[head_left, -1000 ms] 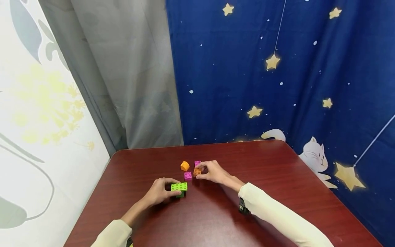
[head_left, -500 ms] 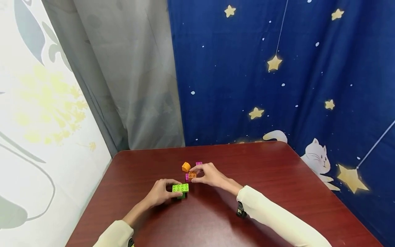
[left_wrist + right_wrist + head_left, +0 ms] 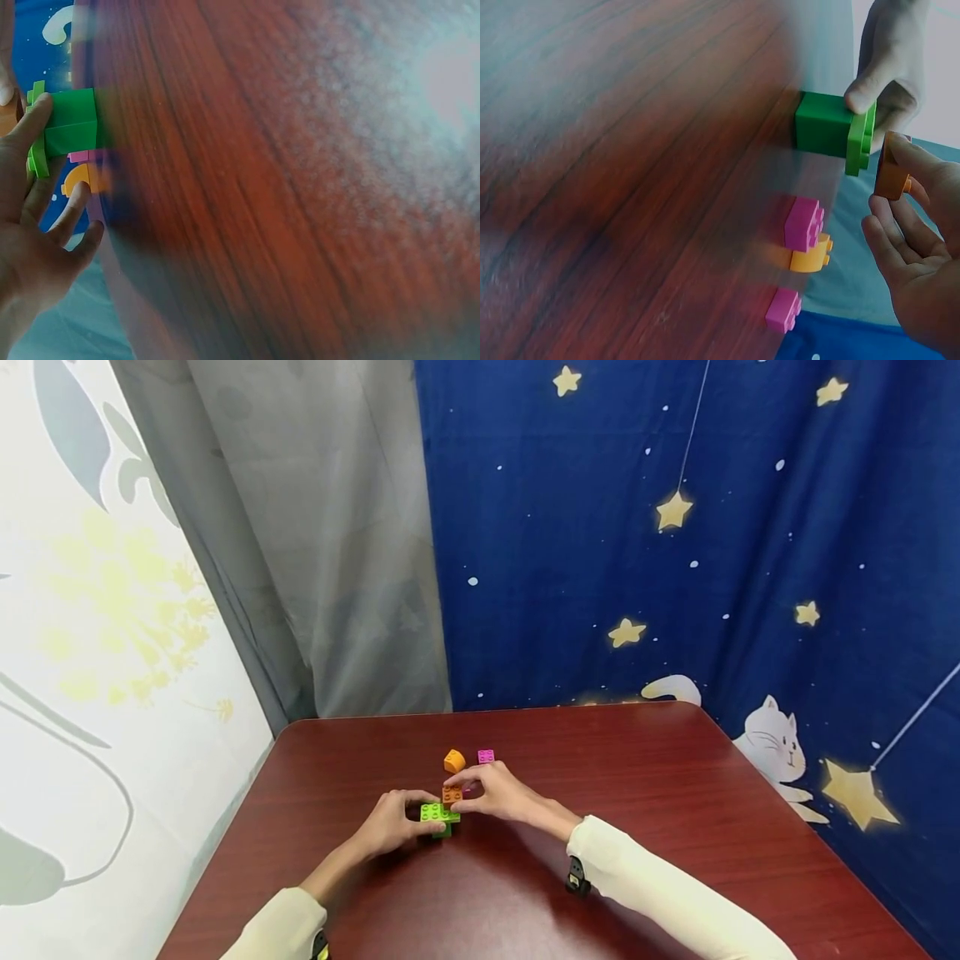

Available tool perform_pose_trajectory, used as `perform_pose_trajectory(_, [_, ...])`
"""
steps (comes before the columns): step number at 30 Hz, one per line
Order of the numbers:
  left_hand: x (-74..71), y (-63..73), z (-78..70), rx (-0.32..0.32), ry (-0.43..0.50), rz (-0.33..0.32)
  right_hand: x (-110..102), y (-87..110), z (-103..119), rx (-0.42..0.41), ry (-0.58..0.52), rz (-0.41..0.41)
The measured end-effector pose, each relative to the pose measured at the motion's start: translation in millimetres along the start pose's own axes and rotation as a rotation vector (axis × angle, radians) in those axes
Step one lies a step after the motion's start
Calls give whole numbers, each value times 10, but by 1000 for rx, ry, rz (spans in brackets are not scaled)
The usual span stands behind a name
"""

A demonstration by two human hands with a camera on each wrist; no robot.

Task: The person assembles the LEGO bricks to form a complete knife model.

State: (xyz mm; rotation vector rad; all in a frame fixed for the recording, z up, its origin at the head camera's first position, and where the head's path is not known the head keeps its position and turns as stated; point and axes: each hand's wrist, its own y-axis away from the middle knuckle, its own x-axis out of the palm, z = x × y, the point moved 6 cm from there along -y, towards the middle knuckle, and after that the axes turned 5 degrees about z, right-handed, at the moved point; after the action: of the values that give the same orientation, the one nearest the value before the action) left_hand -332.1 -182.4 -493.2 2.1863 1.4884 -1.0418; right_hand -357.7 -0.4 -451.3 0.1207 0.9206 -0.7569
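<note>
My left hand (image 3: 390, 822) grips a lime-green toy building brick (image 3: 431, 812) between thumb and fingers. Under that flat brick is a darker green block (image 3: 823, 124), standing on the table. An orange brick (image 3: 452, 794) with studs on top is pinched between the thumb and fingertips of my right hand (image 3: 498, 792). It overlaps the right end of the lime-green brick in the head view. In the right wrist view a narrow gap shows between the orange brick (image 3: 890, 166) and the studs of the lime-green brick (image 3: 860, 141).
Just behind the hands lie a curved yellow-orange brick (image 3: 454, 761) and a magenta brick (image 3: 486, 757). A second magenta brick (image 3: 802, 223) stands nearer, mostly hidden by my right hand in the head view. The dark red tabletop (image 3: 600, 743) ends at curtains (image 3: 525, 527).
My right hand has carried the orange brick leftward, past the nearer magenta brick, to over the lime-green brick. My left hand has kept its hold on the green bricks.
</note>
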Motion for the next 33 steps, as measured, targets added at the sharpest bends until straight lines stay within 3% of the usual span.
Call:
perform_pose_trajectory(9, [-23,-66,8,-2,17,10,62,-67,74,-51,-61,13])
perform_pose_trajectory(21, [-42,-64,18,-19,11,22,158,-103,78,-40,70,5])
perform_pose_trajectory(33, [-7,-31,24,-27,16,33,206,-71,63,-67,93,-5])
